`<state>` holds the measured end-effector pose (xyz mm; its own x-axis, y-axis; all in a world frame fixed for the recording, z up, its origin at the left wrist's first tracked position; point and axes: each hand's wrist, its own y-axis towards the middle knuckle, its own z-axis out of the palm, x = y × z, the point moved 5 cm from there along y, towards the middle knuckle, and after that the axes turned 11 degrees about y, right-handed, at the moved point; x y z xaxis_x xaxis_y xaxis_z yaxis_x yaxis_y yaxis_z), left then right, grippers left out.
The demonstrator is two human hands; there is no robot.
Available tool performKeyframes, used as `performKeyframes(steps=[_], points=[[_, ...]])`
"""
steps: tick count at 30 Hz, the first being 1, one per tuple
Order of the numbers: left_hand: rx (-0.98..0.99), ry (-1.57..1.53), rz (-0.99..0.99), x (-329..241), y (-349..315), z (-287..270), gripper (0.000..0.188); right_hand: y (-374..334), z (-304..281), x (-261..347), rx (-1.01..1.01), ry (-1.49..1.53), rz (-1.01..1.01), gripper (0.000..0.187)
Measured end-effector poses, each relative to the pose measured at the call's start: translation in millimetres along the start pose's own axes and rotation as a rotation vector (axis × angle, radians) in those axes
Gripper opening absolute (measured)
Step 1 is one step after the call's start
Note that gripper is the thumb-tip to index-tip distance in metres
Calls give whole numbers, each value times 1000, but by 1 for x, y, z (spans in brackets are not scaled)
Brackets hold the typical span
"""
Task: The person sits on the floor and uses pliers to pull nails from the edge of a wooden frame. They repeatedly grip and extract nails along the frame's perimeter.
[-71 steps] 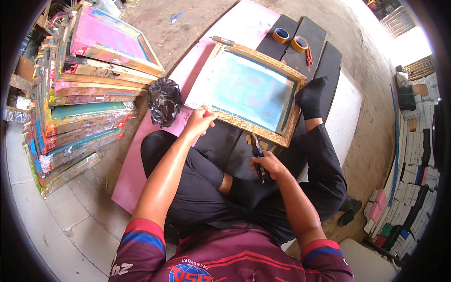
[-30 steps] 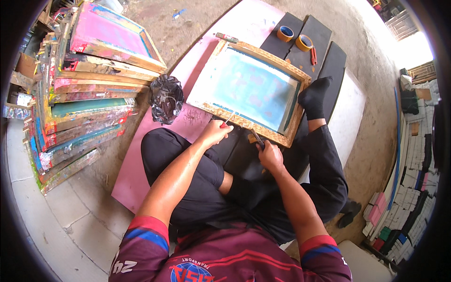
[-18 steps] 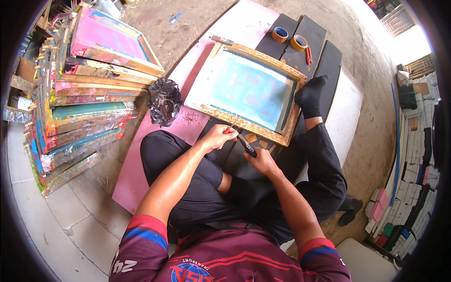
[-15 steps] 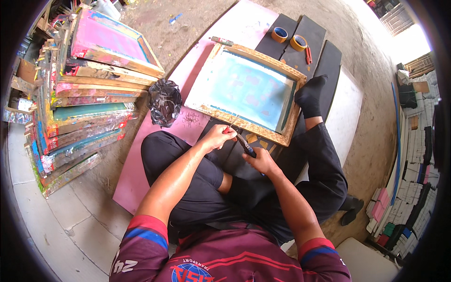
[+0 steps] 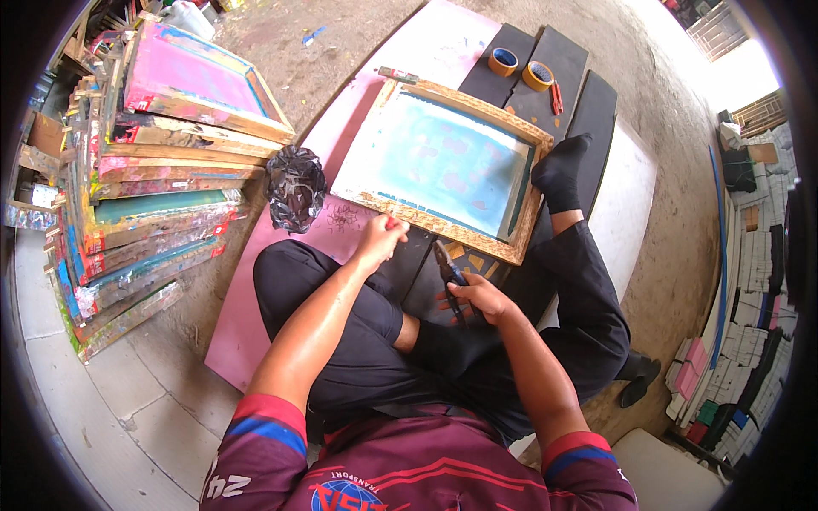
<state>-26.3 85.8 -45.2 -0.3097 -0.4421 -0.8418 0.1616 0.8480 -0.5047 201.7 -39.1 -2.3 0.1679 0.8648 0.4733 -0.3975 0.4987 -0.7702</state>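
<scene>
The left hand (image 5: pixel 383 242) was curled closed by the screen's (image 5: pixel 447 166) near edge, contents unclear. The right hand's (image 5: pixel 479 295) grip held pliers (image 5: pixel 448 269) below that edge. Left stood a crumpled black bag (image 5: pixel 296 189), contents indistinct.

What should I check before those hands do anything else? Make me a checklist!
1. Pliers in the right hand: ok, it's holding them.
2. Wooden frame lying on the boards: ok.
3. Something pinched in the left hand: cannot tell, the fingers hide it.
4. Socked foot well away from the frame: not ok, it's right by the edge.
5. Tape rolls off the frame: ok, they sit beyond it.
</scene>
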Motion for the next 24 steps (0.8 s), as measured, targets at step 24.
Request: performKeyframes(steps=[24], points=[[-653, -287, -307, 42, 17, -62, 34, 6, -51, 38, -504, -875, -116, 36]])
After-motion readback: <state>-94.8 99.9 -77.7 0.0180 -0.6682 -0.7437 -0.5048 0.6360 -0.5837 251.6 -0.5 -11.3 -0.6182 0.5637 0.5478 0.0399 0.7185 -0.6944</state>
